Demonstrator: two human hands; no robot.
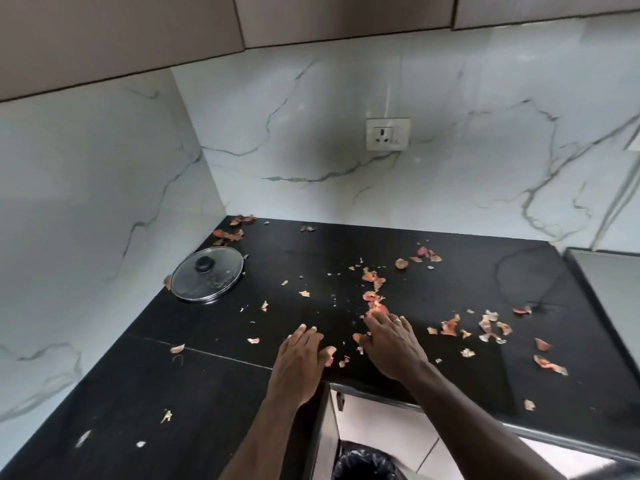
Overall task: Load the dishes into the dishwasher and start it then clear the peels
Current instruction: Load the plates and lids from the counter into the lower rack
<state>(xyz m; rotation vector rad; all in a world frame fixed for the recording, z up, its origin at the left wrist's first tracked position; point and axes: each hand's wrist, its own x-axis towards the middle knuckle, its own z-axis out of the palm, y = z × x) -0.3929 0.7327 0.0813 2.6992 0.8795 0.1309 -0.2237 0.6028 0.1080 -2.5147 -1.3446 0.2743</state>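
Peels, axis: the densest peels form a narrow trail whose long axis runs from 12 to 6 o'clock, its near end at the right fingertips; the rest lie every way, with no shared direction
Peels, look: thin, curled, papery flakes, pink-orange to pale, with whitish crumbs among them
Peels, place: all on the black counter; one cluster sits in the far corner at 11 o'clock from the hands, a loose group lies at 3 o'clock from the right hand, and a few pale scraps lie at 7 to 8 o'clock from the left hand
Count: peels in the dozens (too many and too small for an exact tally), one lid, one socket, one bin, two hands
Left hand: palm down on the counter, fingers straight and together, holding nothing; a peel lies just beside its thumb
Right hand: palm down, fingers stretched toward 12 o'clock, tips touching the trail's near end; a ring on one finger; nothing gripped
Lid: round glass with a black knob, flat on the counter at 10 o'clock from the hands
Socket: on the marble wall at 12 o'clock
Bin: black-lined, on the floor at 6 o'clock, below the counter edge
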